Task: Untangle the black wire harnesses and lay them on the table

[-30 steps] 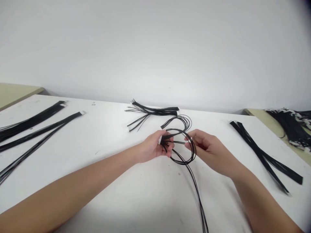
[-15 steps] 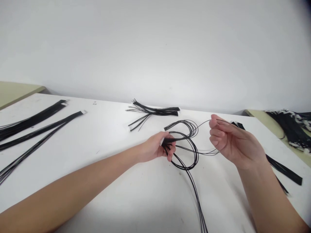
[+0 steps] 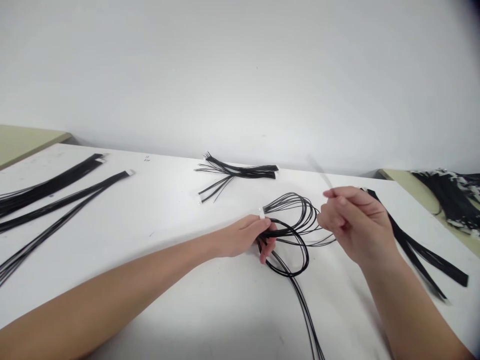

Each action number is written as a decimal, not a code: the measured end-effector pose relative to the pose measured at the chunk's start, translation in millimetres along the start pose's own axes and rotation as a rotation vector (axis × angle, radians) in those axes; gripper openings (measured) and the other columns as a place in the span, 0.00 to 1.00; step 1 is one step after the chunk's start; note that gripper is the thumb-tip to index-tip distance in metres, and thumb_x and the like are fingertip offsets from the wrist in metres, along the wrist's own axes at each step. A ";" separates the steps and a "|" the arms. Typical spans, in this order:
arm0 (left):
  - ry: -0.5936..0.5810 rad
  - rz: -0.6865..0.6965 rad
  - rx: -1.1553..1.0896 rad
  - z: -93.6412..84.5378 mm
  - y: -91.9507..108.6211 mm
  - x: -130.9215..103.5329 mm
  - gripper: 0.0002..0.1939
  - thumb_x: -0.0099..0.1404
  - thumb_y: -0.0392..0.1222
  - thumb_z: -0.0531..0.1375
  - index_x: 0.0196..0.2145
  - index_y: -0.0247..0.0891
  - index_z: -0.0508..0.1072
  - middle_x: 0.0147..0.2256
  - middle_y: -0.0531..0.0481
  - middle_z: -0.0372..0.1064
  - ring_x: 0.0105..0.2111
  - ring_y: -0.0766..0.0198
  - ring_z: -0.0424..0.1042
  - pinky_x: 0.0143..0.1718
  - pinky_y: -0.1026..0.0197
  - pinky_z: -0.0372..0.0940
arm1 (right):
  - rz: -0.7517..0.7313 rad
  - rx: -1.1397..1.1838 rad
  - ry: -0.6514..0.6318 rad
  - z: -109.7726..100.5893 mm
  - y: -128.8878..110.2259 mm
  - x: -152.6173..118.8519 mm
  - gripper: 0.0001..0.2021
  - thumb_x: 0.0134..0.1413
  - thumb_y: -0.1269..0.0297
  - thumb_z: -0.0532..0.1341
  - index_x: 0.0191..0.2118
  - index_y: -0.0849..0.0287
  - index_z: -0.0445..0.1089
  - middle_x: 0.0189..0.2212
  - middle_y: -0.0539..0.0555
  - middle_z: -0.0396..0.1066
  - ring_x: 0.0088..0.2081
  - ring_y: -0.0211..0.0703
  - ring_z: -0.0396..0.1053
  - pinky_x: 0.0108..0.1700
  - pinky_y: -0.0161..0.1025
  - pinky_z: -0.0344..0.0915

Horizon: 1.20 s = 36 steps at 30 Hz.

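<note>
My left hand (image 3: 258, 237) is closed around a looped bundle of black wires (image 3: 305, 250). A white connector (image 3: 261, 213) stands up by its thumb, with many thin wires fanning out of it and curving right. Further right, my right hand (image 3: 352, 220) is raised with its fingers pinched together. From its fingertips a thin, blurred wire (image 3: 318, 166) points up and left. Some wires of the held bundle run behind this hand, so their ends are hidden. Others trail down over the white table toward the front edge.
Black wire bundles with white connectors lie at the left (image 3: 56, 200), at the back middle (image 3: 240, 172) and under my right wrist (image 3: 431, 255). A large pile of black wires (image 3: 446, 195) covers part of a beige surface at the right. The wall (image 3: 240, 75) rises behind the white table (image 3: 168, 305).
My left hand has turned the bundle, so the white connector now stands upright with its wires fanned. My right hand has dropped slightly and turned; its wire now points up and left.
</note>
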<state>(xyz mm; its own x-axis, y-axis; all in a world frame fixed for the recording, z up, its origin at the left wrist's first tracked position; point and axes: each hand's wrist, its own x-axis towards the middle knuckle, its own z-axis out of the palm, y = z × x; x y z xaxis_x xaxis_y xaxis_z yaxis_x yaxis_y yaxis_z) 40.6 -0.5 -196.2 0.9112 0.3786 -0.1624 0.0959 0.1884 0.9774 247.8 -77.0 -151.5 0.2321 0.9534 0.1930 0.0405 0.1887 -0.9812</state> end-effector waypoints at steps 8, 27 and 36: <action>0.006 0.010 0.168 3.5 -0.6 -1.7 0.25 0.71 0.44 0.39 0.25 0.35 0.67 0.23 0.46 0.68 0.29 0.62 0.66 0.37 0.60 0.59 | -0.110 -0.370 -0.086 7.9 3.6 -5.4 0.06 0.50 0.66 0.63 0.24 0.57 0.73 0.19 0.50 0.63 0.21 0.33 0.52 0.21 0.35 0.50; -0.069 0.152 0.179 -3.1 -3.3 -1.8 0.25 0.73 0.48 0.39 0.29 0.33 0.67 0.26 0.46 0.67 0.31 0.63 0.67 0.36 0.61 0.60 | -0.195 -0.404 -0.179 7.8 3.1 0.2 0.06 0.50 0.74 0.60 0.25 0.61 0.72 0.16 0.45 0.55 0.20 0.29 0.49 0.20 0.31 0.49; -0.037 0.116 0.157 -4.0 -7.8 -2.0 0.23 0.72 0.50 0.40 0.30 0.34 0.66 0.26 0.46 0.69 0.31 0.61 0.68 0.37 0.59 0.60 | -0.237 -0.599 -0.210 9.0 7.0 2.7 0.06 0.53 0.73 0.59 0.27 0.61 0.69 0.19 0.45 0.56 0.22 0.30 0.51 0.23 0.32 0.51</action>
<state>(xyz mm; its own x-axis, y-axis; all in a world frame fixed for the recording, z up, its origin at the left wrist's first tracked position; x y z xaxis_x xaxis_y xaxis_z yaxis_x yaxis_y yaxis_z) 36.5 0.9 -204.1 0.9336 0.3554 -0.0457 0.0484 0.0012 0.9988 240.0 -71.0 -157.8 -0.0402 0.9394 0.3406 0.6128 0.2924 -0.7342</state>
